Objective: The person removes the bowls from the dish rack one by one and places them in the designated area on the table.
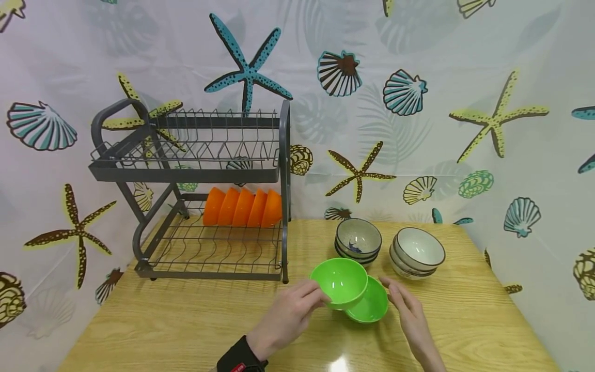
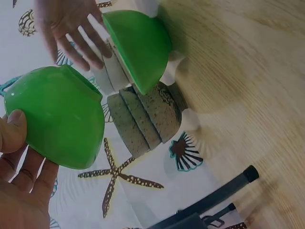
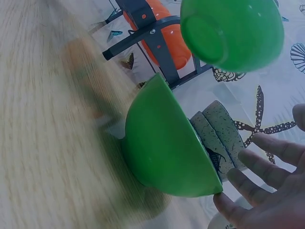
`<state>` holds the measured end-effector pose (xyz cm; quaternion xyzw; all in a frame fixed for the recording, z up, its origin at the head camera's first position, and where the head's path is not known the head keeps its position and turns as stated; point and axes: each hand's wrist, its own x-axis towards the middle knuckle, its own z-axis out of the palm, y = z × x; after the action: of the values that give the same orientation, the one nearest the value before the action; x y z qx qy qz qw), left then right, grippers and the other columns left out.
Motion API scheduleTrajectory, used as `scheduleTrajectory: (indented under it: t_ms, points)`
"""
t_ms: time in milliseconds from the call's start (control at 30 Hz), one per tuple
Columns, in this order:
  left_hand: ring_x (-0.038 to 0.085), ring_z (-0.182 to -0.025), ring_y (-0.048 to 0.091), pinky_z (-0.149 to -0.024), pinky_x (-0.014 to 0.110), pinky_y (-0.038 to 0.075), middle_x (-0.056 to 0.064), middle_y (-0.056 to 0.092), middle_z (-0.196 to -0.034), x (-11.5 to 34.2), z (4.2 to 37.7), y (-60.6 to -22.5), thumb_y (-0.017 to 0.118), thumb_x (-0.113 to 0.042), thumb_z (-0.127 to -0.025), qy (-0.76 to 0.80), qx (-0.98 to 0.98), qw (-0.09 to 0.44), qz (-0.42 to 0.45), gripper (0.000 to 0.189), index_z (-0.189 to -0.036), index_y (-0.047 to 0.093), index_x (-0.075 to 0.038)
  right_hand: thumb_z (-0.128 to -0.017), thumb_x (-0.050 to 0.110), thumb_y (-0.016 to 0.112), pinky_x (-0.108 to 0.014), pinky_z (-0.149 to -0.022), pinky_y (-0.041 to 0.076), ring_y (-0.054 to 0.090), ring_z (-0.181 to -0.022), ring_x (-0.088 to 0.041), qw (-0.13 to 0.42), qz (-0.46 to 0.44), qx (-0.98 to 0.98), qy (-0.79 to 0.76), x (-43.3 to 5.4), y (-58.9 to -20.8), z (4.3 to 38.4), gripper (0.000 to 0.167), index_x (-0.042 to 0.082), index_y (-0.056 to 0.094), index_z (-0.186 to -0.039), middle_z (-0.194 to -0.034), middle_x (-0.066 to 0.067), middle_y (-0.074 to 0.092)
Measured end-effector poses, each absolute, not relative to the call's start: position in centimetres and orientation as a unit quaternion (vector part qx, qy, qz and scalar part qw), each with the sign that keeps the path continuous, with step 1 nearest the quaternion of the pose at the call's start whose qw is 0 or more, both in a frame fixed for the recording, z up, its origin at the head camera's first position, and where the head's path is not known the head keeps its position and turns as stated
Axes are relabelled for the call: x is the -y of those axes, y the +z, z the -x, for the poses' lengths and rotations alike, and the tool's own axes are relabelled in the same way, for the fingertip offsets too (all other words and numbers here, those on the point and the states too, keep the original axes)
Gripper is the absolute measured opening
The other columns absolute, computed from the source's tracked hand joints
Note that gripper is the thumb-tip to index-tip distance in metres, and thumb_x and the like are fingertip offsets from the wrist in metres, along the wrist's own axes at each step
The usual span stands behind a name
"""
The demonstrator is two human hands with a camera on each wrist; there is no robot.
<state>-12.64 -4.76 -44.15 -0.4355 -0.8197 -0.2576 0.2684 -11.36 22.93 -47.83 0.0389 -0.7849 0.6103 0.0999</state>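
My left hand (image 1: 289, 314) grips a bright green bowl (image 1: 338, 281) by its near-left side, holding it raised and slightly tilted. In the left wrist view the thumb lies on one face of this bowl (image 2: 57, 119), the fingers on the other. A second green bowl (image 1: 373, 306) stands on the table, partly hidden under the held one. Beside its right rim is my right hand (image 1: 410, 312), fingers extended and holding nothing. From the right wrist, its fingertips (image 3: 224, 202) show right at the rim of the standing bowl (image 3: 164, 143).
Behind the green bowls stand a stack of grey speckled bowls (image 1: 358, 236) and, to its right, a stack of white bowls (image 1: 420, 249). A dark two-tier dish rack (image 1: 209, 276) occupies the left, with several orange bowls (image 1: 241, 207) on edge in its lower tier.
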Motion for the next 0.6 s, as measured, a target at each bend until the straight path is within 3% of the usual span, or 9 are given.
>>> scheduleTrajectory:
  t_ms: [400, 500, 600]
  points:
    - [0.004, -0.102, 0.065, -0.092, 0.014, 0.053, -0.012, 0.067, -0.102, 1.2, 14.5, -45.4, 0.075, -0.011, -0.087, -0.143, 0.823, 0.246, 0.492, 0.018, -0.099, 0.072, -0.023, -0.111, 0.027, 0.034, -0.002, -0.095, 0.040, 0.049, -0.113, 0.022, 0.094, -0.007, 0.789, 0.607, -22.6, -47.4, 11.4, 0.049, -0.007, 0.049, -0.143, -0.121, 0.036, 0.055]
    - [0.004, -0.103, 0.064, -0.091, 0.013, 0.053, -0.012, 0.067, -0.102, 0.5, 14.9, -46.0, 0.077, -0.010, -0.084, -0.126, 0.822, 0.236, 0.503, 0.021, -0.099, 0.071, -0.025, -0.110, 0.027, 0.039, 0.000, -0.096, 0.037, 0.045, -0.116, 0.024, 0.095, 0.001, 0.794, 0.601, -22.6, -47.5, 11.5, 0.047, -0.006, 0.049, -0.144, -0.134, 0.015, 0.060]
    - [0.004, -0.106, 0.063, -0.091, 0.012, 0.053, -0.012, 0.067, -0.104, 0.0, 15.3, -46.8, 0.077, -0.007, -0.082, -0.115, 0.824, 0.219, 0.509, 0.027, -0.100, 0.071, -0.025, -0.108, 0.018, 0.046, 0.000, -0.097, 0.036, 0.041, -0.118, 0.025, 0.100, -0.001, 0.803, 0.588, -22.7, -47.9, 11.7, 0.042, -0.004, 0.050, -0.143, -0.147, -0.014, 0.055]
